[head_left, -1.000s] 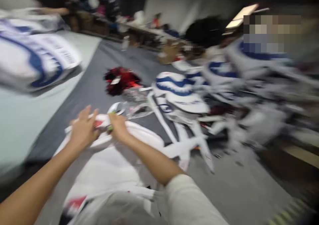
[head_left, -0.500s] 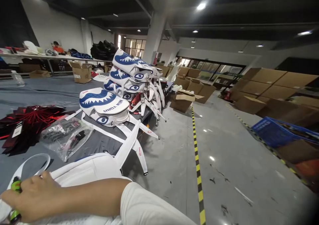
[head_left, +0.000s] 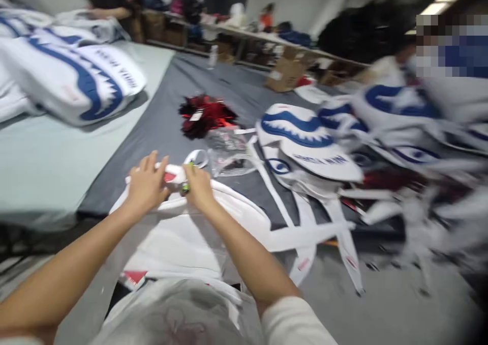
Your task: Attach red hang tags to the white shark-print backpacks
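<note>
A white backpack (head_left: 236, 207) lies at the table edge in front of me. My left hand (head_left: 147, 184) rests on its top edge, fingers stretched and apart, beside a red patch (head_left: 170, 177) on the white fabric. Close by on the right, my right hand (head_left: 199, 186) is closed round a small green-and-black tool (head_left: 185, 187), whose kind I cannot make out. A white strap loop (head_left: 197, 157) stands just beyond that hand. Under my forearms are more white padded fabric and a clear plastic bag (head_left: 179, 314), partly blurred.
White backpacks with blue shark-teeth prints (head_left: 305, 136) are piled on the right, straps hanging over the edge. Red-black tags (head_left: 206, 115) and a clear bag of small parts (head_left: 231, 151) lie ahead. More backpacks (head_left: 76, 75) cover the pale left table. A person's arm (head_left: 110, 13) shows behind.
The view has swung left, bringing the left table and its backpacks into sight. My left hand has come into view on the white backpack. My right hand still holds the green-and-black tool.
</note>
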Demonstrator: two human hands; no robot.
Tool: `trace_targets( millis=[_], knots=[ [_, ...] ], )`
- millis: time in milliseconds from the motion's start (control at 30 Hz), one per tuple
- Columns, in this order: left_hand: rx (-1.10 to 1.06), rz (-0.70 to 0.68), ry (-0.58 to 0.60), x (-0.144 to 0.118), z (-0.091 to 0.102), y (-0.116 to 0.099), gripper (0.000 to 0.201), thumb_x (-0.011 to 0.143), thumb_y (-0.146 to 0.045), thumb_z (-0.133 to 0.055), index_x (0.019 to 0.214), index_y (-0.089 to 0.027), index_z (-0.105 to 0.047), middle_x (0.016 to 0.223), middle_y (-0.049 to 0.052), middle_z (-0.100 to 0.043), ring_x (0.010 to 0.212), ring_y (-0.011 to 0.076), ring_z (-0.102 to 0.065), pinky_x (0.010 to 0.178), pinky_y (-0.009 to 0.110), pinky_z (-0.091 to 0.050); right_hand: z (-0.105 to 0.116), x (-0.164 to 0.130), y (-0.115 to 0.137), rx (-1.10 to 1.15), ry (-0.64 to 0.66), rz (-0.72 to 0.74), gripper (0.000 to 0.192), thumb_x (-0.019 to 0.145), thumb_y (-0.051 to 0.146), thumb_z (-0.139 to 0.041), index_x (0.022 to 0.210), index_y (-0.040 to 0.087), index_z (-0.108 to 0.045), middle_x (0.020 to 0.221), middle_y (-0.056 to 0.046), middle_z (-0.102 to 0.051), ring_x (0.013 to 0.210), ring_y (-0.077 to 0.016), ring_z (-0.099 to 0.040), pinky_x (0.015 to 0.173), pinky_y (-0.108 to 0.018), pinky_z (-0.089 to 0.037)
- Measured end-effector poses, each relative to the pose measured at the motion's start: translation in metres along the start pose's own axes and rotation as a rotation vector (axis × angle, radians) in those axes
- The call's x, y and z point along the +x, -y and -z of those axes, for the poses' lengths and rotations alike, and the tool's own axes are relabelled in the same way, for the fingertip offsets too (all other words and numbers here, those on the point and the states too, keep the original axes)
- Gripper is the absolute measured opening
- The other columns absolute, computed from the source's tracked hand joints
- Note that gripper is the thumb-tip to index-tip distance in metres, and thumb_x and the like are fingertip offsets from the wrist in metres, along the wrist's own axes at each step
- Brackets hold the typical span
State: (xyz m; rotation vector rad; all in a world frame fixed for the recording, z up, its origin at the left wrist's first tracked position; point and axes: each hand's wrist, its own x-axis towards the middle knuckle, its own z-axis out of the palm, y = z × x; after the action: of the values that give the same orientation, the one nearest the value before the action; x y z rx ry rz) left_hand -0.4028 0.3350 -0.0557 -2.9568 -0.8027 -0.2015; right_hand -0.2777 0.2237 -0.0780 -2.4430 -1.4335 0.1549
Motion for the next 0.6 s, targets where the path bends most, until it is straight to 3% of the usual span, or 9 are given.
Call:
trace_targets(
  millis=[133, 400, 500, 600],
  knots=[
    [-0.029, 0.045, 0.045, 0.008, -0.008, -0.004, 0.089, 0.080, -0.040, -0.069, 0.156, -0.017, -0.029, 0.165, 0.021, -0.019, 0.144, 0.0384, -0.032, 0.104, 0.052, -0.040, -0.002, 0.007, -0.013, -0.016, 0.004, 0.045, 0.067, 0.077, 0.016, -0.069, 0.140, 0.016, -0.045, 0.130, -0.016, -0.058, 0.119, -0.0316, -0.052, 0.099, -0.042, -0.039],
    [-0.067, 0.048, 0.139, 0.005, -0.006, -0.007, 0.092, 0.083, -0.039, -0.068, 0.159, -0.018, -0.020, 0.168, 0.017, -0.011, 0.149, 0.0376, -0.024, 0.106, 0.052, -0.037, -0.006, -0.001, -0.013, -0.008, -0.017, 0.031, 0.066, 0.077, 0.018, -0.067, 0.138, 0.017, -0.044, 0.130, -0.016, -0.058, 0.117, -0.0334, -0.052, 0.098, -0.043, -0.038],
    [-0.052, 0.053, 0.160, 0.014, -0.008, -0.006, 0.097, 0.083, -0.039, -0.068, 0.160, -0.018, -0.013, 0.168, 0.018, -0.006, 0.154, 0.0385, -0.012, 0.115, 0.059, -0.025, -0.009, 0.008, -0.015, -0.003, 0.009, 0.021, 0.067, 0.077, 0.017, -0.068, 0.140, 0.017, -0.043, 0.132, -0.016, -0.056, 0.119, -0.0338, -0.051, 0.100, -0.045, -0.038],
    [-0.057, -0.065, 0.119, 0.014, -0.005, -0.009, 0.102, 0.084, -0.035, -0.068, 0.161, -0.019, -0.002, 0.168, 0.018, 0.000, 0.156, 0.0370, -0.002, 0.121, 0.062, -0.010, -0.004, 0.010, -0.009, -0.043, 0.031, -0.014, 0.069, 0.078, 0.016, -0.067, 0.141, 0.014, -0.041, 0.135, -0.018, -0.055, 0.119, -0.0339, -0.051, 0.101, -0.047, -0.038]
  ],
)
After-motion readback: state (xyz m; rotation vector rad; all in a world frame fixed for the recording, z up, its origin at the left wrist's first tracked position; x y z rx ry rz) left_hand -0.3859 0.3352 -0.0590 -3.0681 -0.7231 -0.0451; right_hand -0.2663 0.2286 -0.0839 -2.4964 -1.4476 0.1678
